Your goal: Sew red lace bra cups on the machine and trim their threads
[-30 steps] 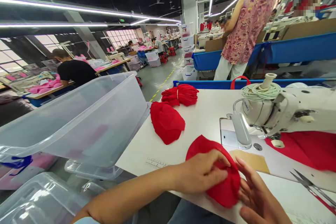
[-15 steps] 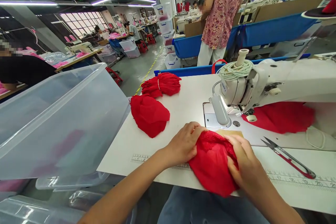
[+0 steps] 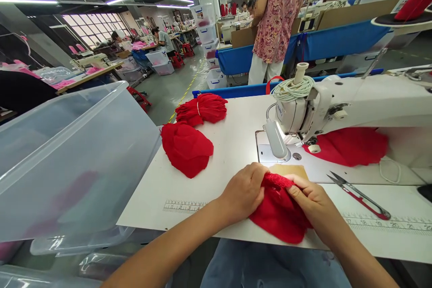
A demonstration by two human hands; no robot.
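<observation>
My left hand (image 3: 245, 190) and my right hand (image 3: 310, 200) both pinch a red fabric piece (image 3: 278, 213) that lies at the near edge of the white sewing table (image 3: 232, 153). Its lacy upper edge is gripped between the fingers of both hands. The white sewing machine (image 3: 324, 108) stands just beyond the hands, its needle area to the upper right of them. A tan paper patch (image 3: 290, 170) lies on the table right behind the fabric.
A pile of red fabric (image 3: 186, 147) and a tied red bundle (image 3: 202, 109) lie to the left. More red cloth (image 3: 349, 145) sits under the machine arm. Red-handled thread snips (image 3: 359, 195) lie at right. A clear plastic bin (image 3: 67, 157) stands at left. A person in a floral top (image 3: 276, 13) stands behind.
The hands drew the red fabric piece slightly nearer and gathered its upper edge into a pinch between both hands. The camera view tilted a little further right and down.
</observation>
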